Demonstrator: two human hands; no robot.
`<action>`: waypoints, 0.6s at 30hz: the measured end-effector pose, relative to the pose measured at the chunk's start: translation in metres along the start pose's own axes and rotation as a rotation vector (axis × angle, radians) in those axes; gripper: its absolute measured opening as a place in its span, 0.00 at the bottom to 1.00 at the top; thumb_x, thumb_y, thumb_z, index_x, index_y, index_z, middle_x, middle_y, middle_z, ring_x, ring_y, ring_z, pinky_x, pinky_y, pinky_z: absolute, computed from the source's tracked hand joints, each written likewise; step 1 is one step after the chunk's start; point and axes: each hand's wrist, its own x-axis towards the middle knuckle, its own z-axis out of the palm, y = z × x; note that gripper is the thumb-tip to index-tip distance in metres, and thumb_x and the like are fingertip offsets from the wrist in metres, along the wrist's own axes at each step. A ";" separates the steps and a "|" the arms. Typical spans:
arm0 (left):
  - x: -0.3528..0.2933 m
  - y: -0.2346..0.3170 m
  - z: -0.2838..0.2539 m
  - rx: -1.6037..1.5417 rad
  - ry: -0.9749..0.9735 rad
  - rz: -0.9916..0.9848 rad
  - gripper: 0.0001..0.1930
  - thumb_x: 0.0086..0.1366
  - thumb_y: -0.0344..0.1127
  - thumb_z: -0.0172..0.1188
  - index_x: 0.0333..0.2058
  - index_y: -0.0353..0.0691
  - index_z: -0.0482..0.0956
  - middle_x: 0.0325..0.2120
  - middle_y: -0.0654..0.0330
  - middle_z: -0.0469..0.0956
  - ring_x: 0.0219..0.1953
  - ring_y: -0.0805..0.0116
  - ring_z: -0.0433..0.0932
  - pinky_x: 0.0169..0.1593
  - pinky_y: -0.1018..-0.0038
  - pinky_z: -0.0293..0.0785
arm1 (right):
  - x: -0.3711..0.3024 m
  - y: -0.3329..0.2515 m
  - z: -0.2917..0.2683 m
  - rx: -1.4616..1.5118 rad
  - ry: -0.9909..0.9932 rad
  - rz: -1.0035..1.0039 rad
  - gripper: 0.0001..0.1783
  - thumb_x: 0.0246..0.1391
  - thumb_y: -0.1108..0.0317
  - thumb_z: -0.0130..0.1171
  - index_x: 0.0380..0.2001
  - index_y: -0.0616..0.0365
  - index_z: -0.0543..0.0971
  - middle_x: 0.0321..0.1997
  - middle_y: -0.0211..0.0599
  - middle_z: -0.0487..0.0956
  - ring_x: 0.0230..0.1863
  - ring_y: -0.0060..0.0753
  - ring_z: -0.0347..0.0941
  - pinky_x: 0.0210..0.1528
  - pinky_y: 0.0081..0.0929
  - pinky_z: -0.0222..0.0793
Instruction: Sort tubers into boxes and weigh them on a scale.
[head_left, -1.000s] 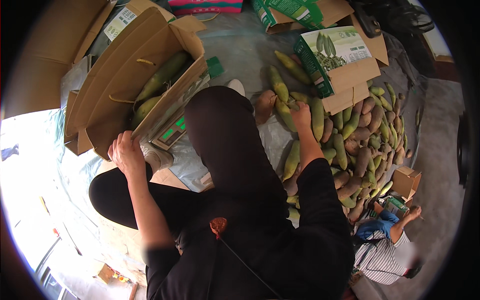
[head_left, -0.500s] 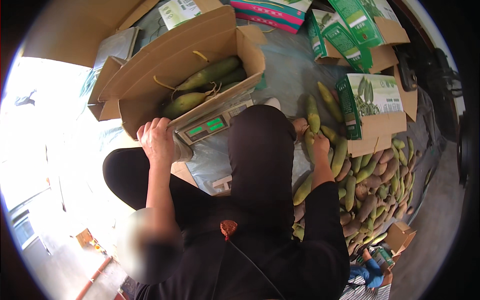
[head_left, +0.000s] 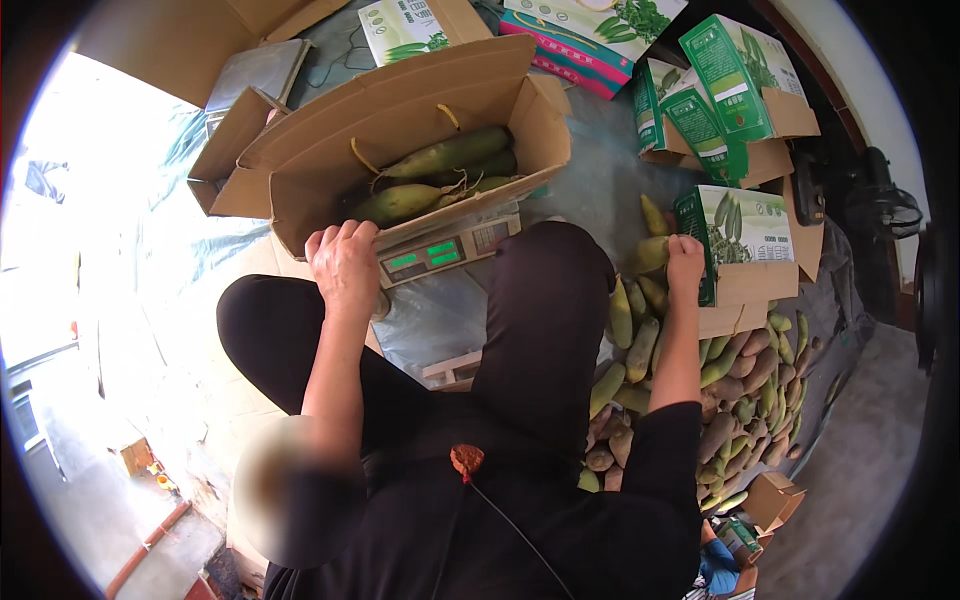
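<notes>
An open cardboard box point(head_left: 400, 85) holds several long green radishes point(head_left: 445, 152). It stands on a weighing scale point(head_left: 430, 257) with lit green displays. My left hand point(head_left: 345, 258) is closed over the box's near wall, fingers hooked across the edge. Off to the right, my right hand point(head_left: 685, 258) grips the end of a green radish point(head_left: 650, 254), beside a green and white carton point(head_left: 752, 232). More loose radishes point(head_left: 632, 330) lie just nearer than that hand. Its fingertips are partly hidden.
A large pile of green and brownish radishes point(head_left: 740, 390) spreads on the right. Green cartons point(head_left: 735, 85) stand at the far right, with a pink and blue box point(head_left: 570, 62) at the back. A co-worker's blue sleeve point(head_left: 718, 568) shows at the lower right.
My right hand has moved farther away from me and now holds a radish near the green and white carton. My left hand stays on the box wall. The whole view has shifted slightly.
</notes>
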 end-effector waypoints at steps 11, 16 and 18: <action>0.000 -0.001 0.002 -0.025 0.074 0.035 0.03 0.49 0.29 0.58 0.25 0.46 0.76 0.22 0.64 0.73 0.33 0.63 0.73 0.46 0.64 0.63 | -0.008 -0.242 -0.089 0.763 -0.117 -0.207 0.14 0.60 0.62 0.50 0.40 0.61 0.77 0.38 0.28 0.76 0.39 0.18 0.70 0.38 0.18 0.64; -0.003 -0.004 0.000 -0.027 0.019 0.013 0.06 0.47 0.29 0.61 0.26 0.44 0.76 0.25 0.62 0.74 0.34 0.60 0.73 0.47 0.63 0.63 | -0.005 -0.306 -0.067 0.873 -0.247 -0.287 0.14 0.59 0.62 0.51 0.38 0.61 0.78 0.36 0.28 0.77 0.38 0.19 0.71 0.38 0.20 0.66; -0.003 -0.004 -0.001 -0.035 0.025 0.017 0.06 0.47 0.29 0.61 0.26 0.44 0.76 0.25 0.62 0.74 0.34 0.60 0.73 0.47 0.63 0.63 | -0.004 -0.321 -0.050 0.806 -0.336 -0.283 0.13 0.57 0.62 0.53 0.35 0.61 0.79 0.33 0.31 0.78 0.36 0.23 0.72 0.38 0.22 0.67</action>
